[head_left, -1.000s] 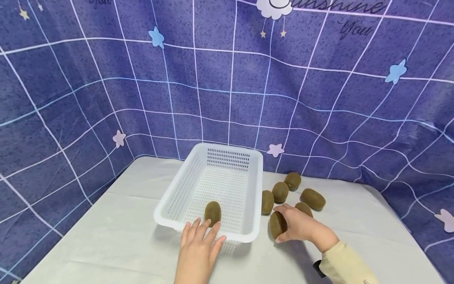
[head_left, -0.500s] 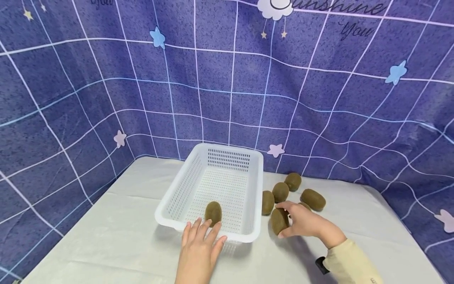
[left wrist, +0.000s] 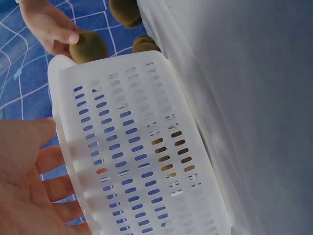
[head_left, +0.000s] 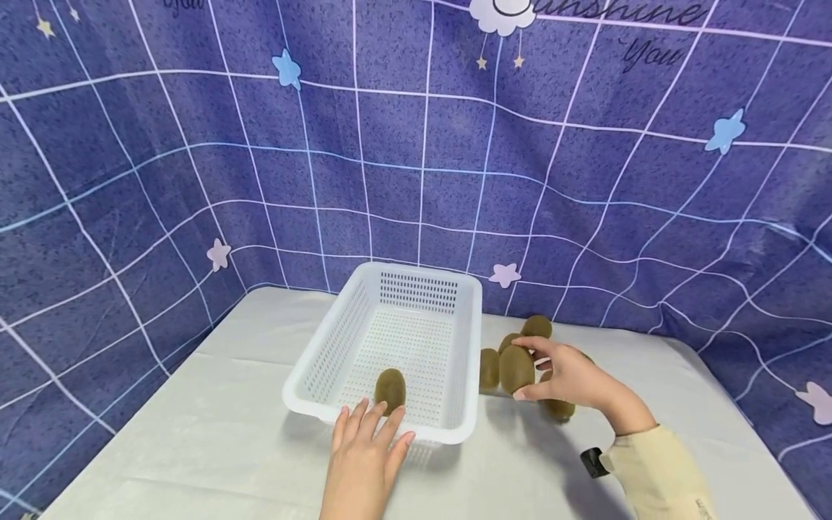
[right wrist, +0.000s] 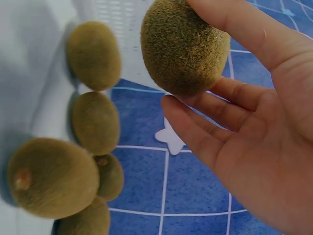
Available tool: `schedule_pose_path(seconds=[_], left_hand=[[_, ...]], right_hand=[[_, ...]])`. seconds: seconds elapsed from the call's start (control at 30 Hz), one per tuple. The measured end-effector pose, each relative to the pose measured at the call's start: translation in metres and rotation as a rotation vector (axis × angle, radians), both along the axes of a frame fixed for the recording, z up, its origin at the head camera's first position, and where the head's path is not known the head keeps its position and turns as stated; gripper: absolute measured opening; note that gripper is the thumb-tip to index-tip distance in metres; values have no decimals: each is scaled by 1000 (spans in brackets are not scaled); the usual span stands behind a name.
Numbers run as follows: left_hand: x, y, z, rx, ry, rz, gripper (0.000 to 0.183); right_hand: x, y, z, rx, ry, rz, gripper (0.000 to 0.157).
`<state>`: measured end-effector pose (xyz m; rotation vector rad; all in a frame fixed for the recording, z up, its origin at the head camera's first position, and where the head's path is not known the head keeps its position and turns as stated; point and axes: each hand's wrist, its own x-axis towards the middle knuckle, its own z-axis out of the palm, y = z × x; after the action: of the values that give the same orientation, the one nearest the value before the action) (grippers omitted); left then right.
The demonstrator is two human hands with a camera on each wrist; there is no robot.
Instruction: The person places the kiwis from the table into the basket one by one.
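Observation:
My right hand (head_left: 572,375) pinches a brown fuzzy kiwi (right wrist: 186,46) between thumb and fingertips, raised above the table just right of the basket. My left hand (head_left: 364,462) lies on the near rim of the white plastic basket (head_left: 477,339), its fingers reaching straight over the edge. Inside, a single kiwi (head_left: 391,388) sits near those fingertips; its brown shows through the slots in the left wrist view. Several loose kiwis, such as this kiwi (right wrist: 95,55), lie beyond and under the right hand, partly hidden by it in the head view.
A white cloth covers the table (head_left: 214,419). Behind and at both sides hangs a blue curtain (head_left: 390,188) with grid lines and stars, close to the table's back edge. One kiwi (head_left: 536,331) rests near that edge.
My right hand has lifted the kiwi off the table and moved it slightly up and away from me. The left hand and the basket have stayed in place.

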<state>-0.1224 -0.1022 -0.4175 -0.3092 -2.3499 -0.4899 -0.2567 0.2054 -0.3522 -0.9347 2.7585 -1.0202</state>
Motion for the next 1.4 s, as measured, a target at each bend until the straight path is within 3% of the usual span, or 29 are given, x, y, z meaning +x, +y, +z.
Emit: schedule_pose_path(seconds=[0.23, 0.43, 0.73, 1.03, 1.2, 1.4], left_hand=[[-1, 0, 0, 3, 8, -2, 35], [-1, 0, -1, -2, 23, 1, 36], [-2, -1, -2, -3, 20, 0, 36], [0, 0, 1, -8, -13, 0, 35], [0, 0, 1, -5, -43, 5, 35], [0, -1, 1, -3, -37, -1, 34]], right_hand=[[-13, -11, 17, -113, -7, 8, 80], [-27, -28, 31, -169, -52, -38, 80], [-42, -56, 40, -190, -47, -111, 80], [-54, -85, 43, -269, -155, -127, 81], [-59, -102, 41, -270, -194, -98, 75], [-62, -120, 38, -159, -241, -107, 73]])
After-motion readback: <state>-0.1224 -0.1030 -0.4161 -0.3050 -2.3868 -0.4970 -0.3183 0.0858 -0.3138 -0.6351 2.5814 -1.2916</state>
